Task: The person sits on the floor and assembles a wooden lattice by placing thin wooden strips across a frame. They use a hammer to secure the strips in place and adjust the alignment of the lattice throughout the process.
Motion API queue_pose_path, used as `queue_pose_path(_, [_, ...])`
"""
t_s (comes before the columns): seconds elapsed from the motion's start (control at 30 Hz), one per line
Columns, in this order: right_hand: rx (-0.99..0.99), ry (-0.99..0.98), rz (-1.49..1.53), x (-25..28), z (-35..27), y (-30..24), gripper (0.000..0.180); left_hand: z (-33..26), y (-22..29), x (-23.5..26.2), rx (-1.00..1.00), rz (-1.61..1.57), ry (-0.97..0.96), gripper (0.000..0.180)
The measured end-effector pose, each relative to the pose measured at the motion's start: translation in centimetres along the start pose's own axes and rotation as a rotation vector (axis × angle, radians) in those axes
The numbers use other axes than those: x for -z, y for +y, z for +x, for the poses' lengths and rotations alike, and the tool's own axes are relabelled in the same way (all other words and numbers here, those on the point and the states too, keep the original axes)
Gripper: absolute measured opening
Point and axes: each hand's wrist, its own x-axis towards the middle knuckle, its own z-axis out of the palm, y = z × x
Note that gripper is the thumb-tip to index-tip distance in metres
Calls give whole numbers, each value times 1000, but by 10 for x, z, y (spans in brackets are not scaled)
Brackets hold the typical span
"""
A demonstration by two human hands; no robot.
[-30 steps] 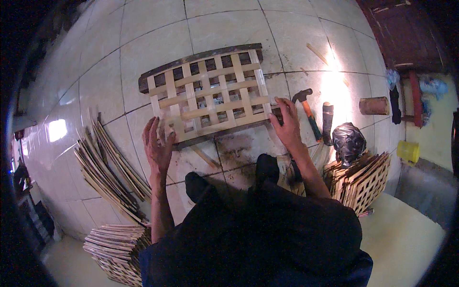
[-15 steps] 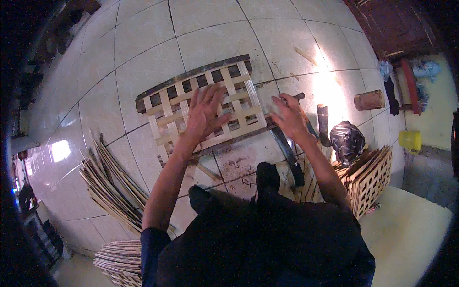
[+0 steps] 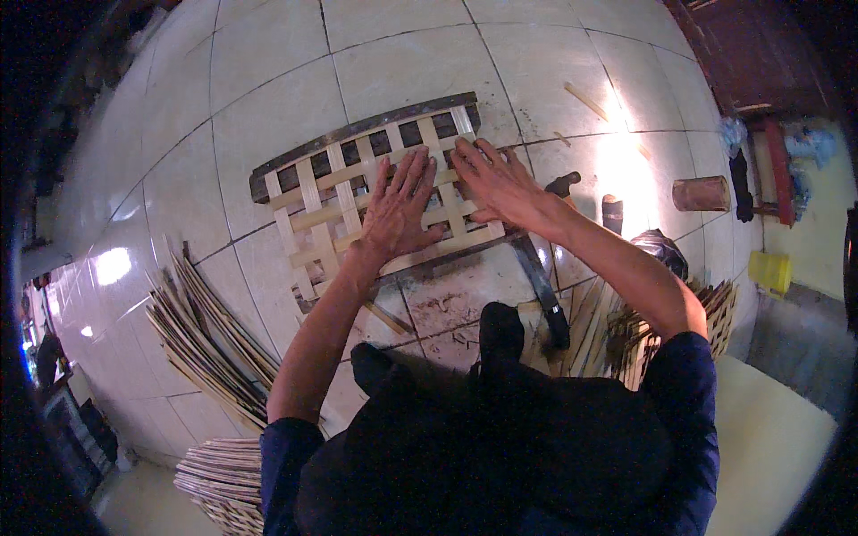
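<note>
In front of me on the tiled floor lies a panel of woven bamboo strips (image 3: 311,198), set in a dark wooden frame (image 3: 357,130). My left hand (image 3: 402,205) rests flat on the middle of the weave, its fingers stretched toward the far side. Over the weave's right part lies my right hand (image 3: 500,186), palm down with the fingers spread. Neither hand grips a strip. A long dark-bladed knife (image 3: 540,290) lies just right of the frame, near my right foot.
Loose bamboo strips (image 3: 210,335) lie in a pile at left, and a woven stack (image 3: 223,482) is below them. On the right are a hammer-like tool (image 3: 563,184), a wooden cylinder (image 3: 702,193), a black plastic bag (image 3: 663,250), more woven panels (image 3: 719,313) and a yellow container (image 3: 770,272).
My right hand has moved left from beside the frame onto the weave. My left hand has shifted slightly right, still flat on the strips.
</note>
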Motion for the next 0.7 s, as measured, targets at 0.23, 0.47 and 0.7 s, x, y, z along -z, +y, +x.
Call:
queue_pose_path(0.23, [179,-184,13,10,23,8,87,0,-8,-9,-18,16,4,97])
queue_pose_path(0.47, [270,-146,213,-20,31,21,78,0,-7,-8,-4,-17,7,99])
queue_pose_path(0.7, [287,-207,225,-9,35,20,76,0,-8,-10,5,-9,-8,94])
